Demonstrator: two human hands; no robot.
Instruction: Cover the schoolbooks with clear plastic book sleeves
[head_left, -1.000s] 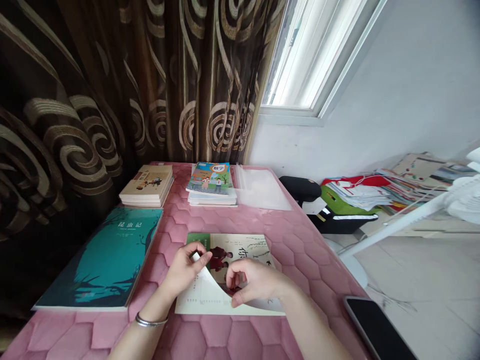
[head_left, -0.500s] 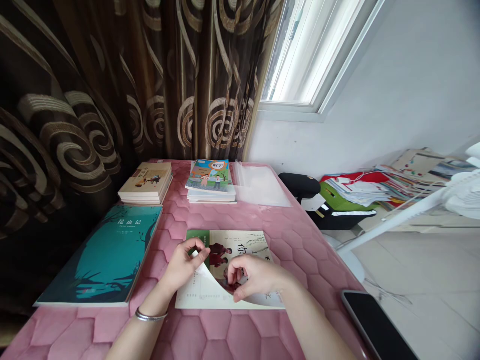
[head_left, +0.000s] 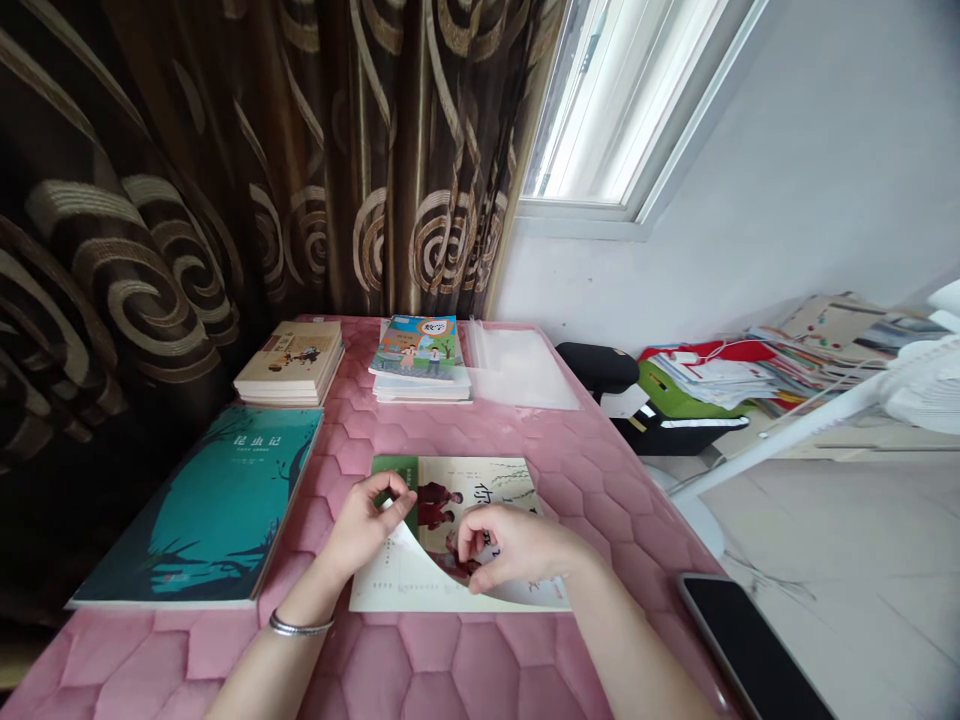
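A thin book with a green and cream cover (head_left: 480,485) lies flat on the pink quilted table cover (head_left: 450,660), close to me. My left hand (head_left: 369,528) pinches the near left corner of its cover and curls it up, so the white underside shows. My right hand (head_left: 517,545) rests on the lower right of the cover, fingers bent and pinching the lifted edge. A silver bracelet (head_left: 300,627) is on my left wrist.
A large teal book (head_left: 214,505) lies at the left. Two book stacks (head_left: 292,362) (head_left: 421,358) and clear plastic sleeves (head_left: 517,368) sit at the far edge by the brown curtain. A black phone (head_left: 750,650) lies at the right edge. Papers are piled on the floor at right.
Both hands have stayed on the curled cover; the right hand has edged slightly up and left along the lifted edge. The view has shifted a little.
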